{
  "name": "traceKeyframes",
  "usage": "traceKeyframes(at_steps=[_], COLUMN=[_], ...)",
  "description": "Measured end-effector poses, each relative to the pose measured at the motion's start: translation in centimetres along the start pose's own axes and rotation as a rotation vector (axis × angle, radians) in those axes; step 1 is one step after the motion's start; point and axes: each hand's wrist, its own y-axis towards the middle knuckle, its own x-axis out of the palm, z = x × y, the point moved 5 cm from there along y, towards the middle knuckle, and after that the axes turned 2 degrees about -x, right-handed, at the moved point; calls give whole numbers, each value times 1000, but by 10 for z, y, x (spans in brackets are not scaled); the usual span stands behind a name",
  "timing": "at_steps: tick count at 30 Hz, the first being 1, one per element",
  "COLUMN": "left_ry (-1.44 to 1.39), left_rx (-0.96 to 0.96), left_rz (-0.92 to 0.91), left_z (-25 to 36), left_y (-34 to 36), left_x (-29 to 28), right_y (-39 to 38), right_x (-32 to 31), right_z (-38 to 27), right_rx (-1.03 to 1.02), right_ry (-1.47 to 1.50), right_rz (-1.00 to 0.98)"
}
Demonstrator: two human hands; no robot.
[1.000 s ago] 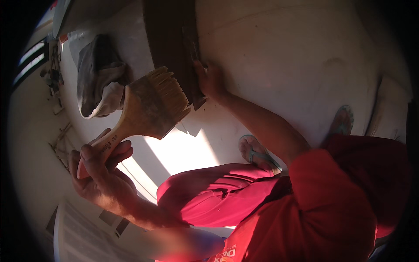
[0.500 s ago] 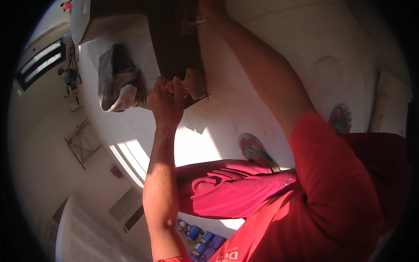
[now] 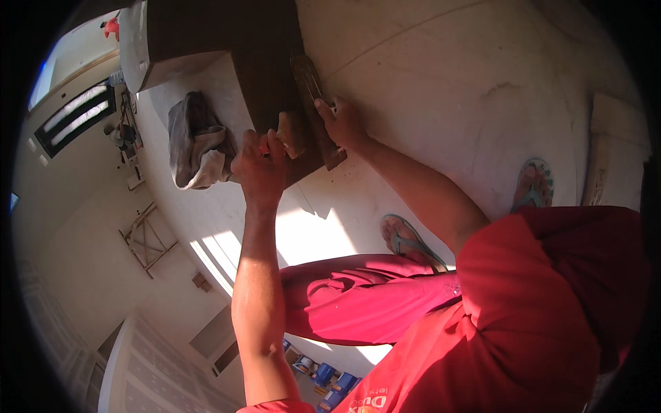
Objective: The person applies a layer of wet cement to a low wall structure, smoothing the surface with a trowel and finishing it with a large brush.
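My left hand (image 3: pixel 260 165) is closed on the handle of a wide paintbrush (image 3: pixel 291 131), its bristle end against the dark brown surface (image 3: pixel 266 82) of a pale, box-like piece. Just right of it, my right hand (image 3: pixel 342 125) grips a long, narrow brown strip (image 3: pixel 303 76) along that surface's right edge; whether the strip is separate or part of the piece I cannot tell. A crumpled grey cloth (image 3: pixel 193 138) lies left of the brush.
My sandalled feet (image 3: pixel 406 241) stand on the pale, sunlit floor (image 3: pixel 447 89). A small red-clad person (image 3: pixel 111 27) is far off at upper left. A wooden frame (image 3: pixel 148 241) stands left, blue cans (image 3: pixel 323 375) below, a cardboard sheet (image 3: pixel 613 144) at right.
My left hand has swung up and right, bringing the brush onto the brown surface. My right hand moved up, then came back down along the edge.
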Motion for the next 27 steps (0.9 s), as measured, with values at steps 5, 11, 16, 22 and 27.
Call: traceKeyframes(at_steps=[5,11,16,22,27], left_ry=[-220,-313,-224,-249,-228], left_rx=[-76,-143,-213,-275,-342], left_rz=[174,438,483,521,463], left_z=[37,61,33,13,4], left_y=[7,-17,-27,-20,-29], left_x=[-74,-138,-143,-140,-142], right_y=[-21,67,124,49,99], right_x=[47,46,34,53,38], right_z=[27,14,-27,-8,-14], right_rx=[14,-160,-160,-208,-40], right_ry=[7,14,43,94,5], right_rz=[44,307,274,256,157])
